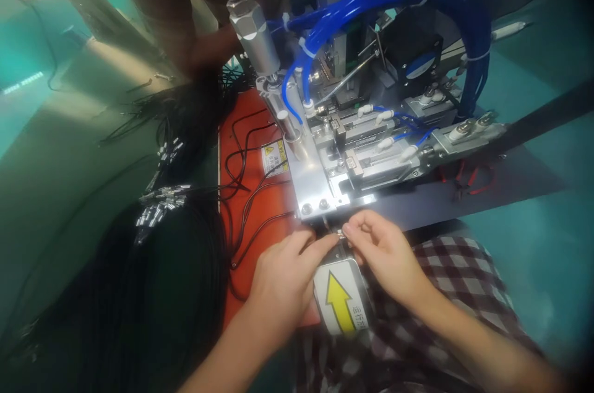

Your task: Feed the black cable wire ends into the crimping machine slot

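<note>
In my head view, the table (93, 102) spreads from nine to ten o'clock, with a heap of black cables (180, 281) massed toward eight. The metal machine (357, 133) stands from twelve to two, blue hoses (352, 3) arching above it. I see checked cloth (464, 263) at four o'clock and the red panel (283, 201), crossed by thin cable lengths, from seven to nine. My right hand (385, 257) is at four o'clock, my left hand (290, 269) at six, both just below the machine's near edge. Between them sits the arrow label (341, 300), its yellow arrow aiming toward twelve. The small metal piece (341, 234), blurred and partly covered, is between four and five o'clock. My right fingers pinch it; my left thumb tip meets it, but I cannot tell whether those fingers grasp it.
</note>
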`<action>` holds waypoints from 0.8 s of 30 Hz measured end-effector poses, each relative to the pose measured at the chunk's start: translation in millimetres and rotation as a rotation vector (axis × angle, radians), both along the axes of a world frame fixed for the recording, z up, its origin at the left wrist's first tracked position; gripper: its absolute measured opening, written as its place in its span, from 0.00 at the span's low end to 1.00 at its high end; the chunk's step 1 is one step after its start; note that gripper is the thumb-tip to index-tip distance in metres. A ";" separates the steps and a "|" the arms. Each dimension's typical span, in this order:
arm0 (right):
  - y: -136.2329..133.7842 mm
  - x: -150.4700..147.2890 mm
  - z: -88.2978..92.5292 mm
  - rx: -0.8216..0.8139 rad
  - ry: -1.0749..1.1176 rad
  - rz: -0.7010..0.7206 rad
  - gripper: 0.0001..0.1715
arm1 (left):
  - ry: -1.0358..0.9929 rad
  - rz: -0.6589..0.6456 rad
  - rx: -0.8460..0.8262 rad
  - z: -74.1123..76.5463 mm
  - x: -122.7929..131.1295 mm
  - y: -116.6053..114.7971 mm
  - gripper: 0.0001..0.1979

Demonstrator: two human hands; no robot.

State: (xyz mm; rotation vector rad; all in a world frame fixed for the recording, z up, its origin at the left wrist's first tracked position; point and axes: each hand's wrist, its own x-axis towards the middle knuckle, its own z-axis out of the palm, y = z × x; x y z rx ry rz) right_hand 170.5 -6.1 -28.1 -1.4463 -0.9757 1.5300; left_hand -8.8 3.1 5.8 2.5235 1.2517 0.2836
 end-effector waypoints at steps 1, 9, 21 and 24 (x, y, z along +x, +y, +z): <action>1.1 0.4 -0.1 -0.034 0.040 0.018 0.19 | -0.003 0.003 0.001 0.1 0.2 -0.2 0.20; 0.3 10.9 3.1 -0.079 0.115 0.058 0.21 | -0.023 0.014 0.001 1.5 1.8 -1.4 0.19; 2.8 8.0 8.7 -0.135 0.078 0.141 0.22 | -0.009 0.007 -0.012 1.3 0.3 -1.4 0.19; 2.9 5.1 10.3 -0.073 0.006 0.029 0.21 | -0.022 0.009 -0.008 1.0 0.6 -1.2 0.19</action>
